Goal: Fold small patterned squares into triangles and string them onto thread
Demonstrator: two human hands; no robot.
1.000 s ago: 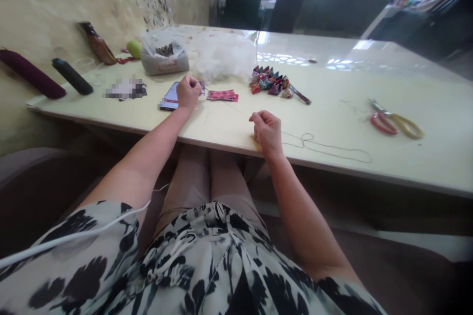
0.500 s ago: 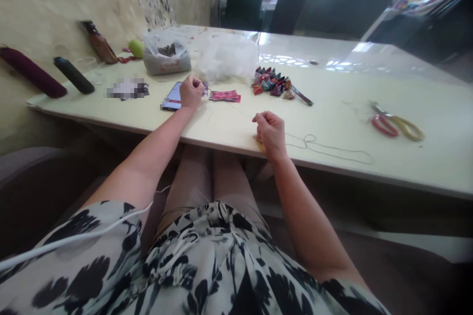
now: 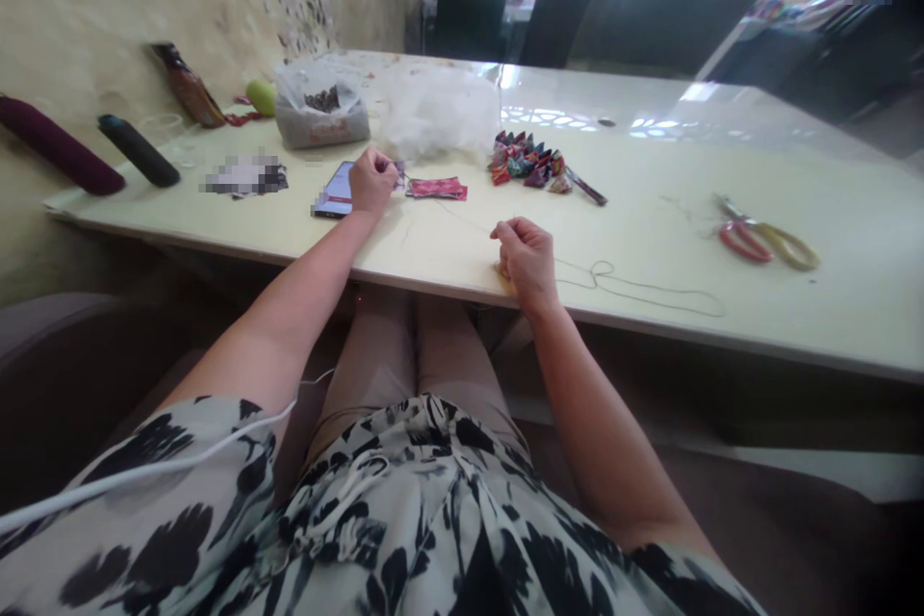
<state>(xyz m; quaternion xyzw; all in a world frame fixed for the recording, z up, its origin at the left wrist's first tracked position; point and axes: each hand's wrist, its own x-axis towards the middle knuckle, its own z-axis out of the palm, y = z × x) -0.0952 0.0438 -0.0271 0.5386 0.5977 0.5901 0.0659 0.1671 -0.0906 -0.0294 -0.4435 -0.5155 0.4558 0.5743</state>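
Left grip (image 3: 372,183), one: closed in a pinch over the right end of a phone (image 3: 336,190), left of centre; what lay between the fingertips could not be made out. Small purple patterned piece (image 3: 399,175): just beside those fingertips.

Right grip (image 3: 528,255), one: fingers curled shut, thumb and forefinger pinched on a thread (image 3: 594,270). Thread: thin, dark, slack; a faint length ran up and left from the pinch, and a crossed, narrow loop lay right of the hand, centre right of the frame.

Red patterned pieces (image 3: 435,188): flat, oblong, stacked unevenly, between the hands and farther back. Folded fabric points (image 3: 524,159): multicoloured, clustered, upper centre. Cutting tool (image 3: 769,241): one red handle, one yellow, right side of the tabletop (image 3: 650,221). Grey-white bag (image 3: 322,120): open, dark contents, upper left.
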